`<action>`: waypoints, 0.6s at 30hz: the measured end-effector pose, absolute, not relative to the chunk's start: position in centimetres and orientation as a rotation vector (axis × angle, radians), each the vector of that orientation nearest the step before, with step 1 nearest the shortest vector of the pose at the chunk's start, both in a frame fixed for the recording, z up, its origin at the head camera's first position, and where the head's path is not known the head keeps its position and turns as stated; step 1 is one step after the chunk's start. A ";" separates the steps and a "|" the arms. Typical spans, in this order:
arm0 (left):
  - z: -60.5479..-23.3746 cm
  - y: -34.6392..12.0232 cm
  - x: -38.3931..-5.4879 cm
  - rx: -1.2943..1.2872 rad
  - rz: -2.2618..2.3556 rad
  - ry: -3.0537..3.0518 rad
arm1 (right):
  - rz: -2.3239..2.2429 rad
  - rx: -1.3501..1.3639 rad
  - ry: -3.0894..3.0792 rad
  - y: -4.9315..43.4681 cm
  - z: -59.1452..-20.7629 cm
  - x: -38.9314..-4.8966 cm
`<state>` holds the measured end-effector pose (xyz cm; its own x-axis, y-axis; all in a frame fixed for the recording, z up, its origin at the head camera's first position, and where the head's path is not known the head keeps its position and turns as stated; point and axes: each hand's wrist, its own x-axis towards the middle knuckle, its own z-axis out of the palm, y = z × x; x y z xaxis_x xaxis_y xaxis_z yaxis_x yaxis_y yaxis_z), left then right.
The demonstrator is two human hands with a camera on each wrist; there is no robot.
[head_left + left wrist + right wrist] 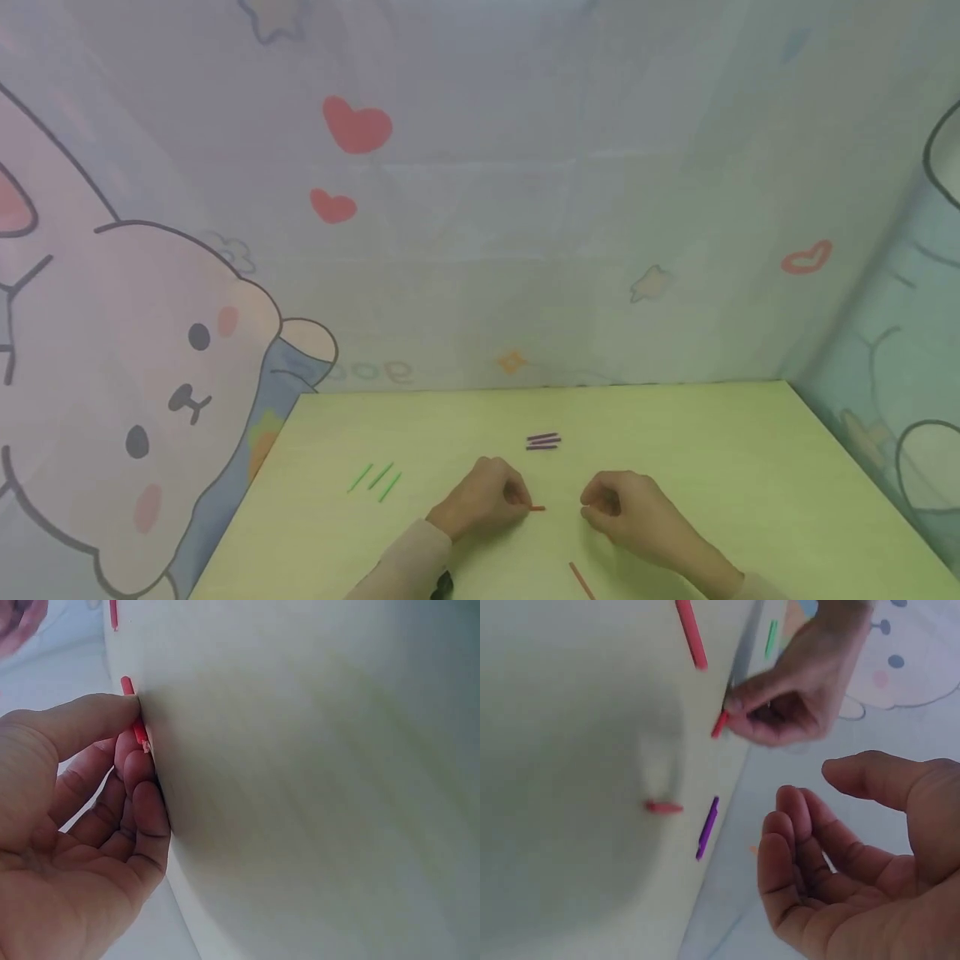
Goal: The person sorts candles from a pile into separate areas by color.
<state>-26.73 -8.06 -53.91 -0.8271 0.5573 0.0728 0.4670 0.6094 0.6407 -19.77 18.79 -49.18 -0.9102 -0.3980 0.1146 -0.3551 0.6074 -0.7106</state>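
Note:
In the head view, my left hand [487,500] pinches a slim red stick [538,508] between thumb and fingertips, low over the table. The left wrist view shows this red stick [127,686] with a ragged, paler end beside the fingers. To its right, my right hand [637,512] holds nothing; its thumb and fingers are loosely bent and apart in the right wrist view. Another red stick [581,579] lies near the front edge, between the hands. A short, blurred red piece [664,806] rests on the table in the right wrist view.
Several purple sticks [543,447] lie together behind the hands. On the left are green sticks [375,482], set side by side at a slant. The yellow-green table [712,433] meets a printed curtain [480,275] at the back. A dark object [442,586] shows by the left wrist.

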 end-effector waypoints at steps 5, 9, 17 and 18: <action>-53.8 -8.2 -26.7 0.885 1.016 2.689 | -1.230 -0.480 2.667 18.2 -50.0 -16.8; -53.6 -8.2 -26.7 0.863 1.021 2.676 | -1.223 -0.365 2.620 17.7 -51.3 -15.2; -53.8 -8.2 -26.9 0.844 0.999 2.669 | -1.010 -0.074 2.558 16.1 -53.1 -14.4; -53.8 -8.2 -26.9 0.840 0.998 2.666 | -0.997 -0.067 2.554 16.0 -53.2 -14.5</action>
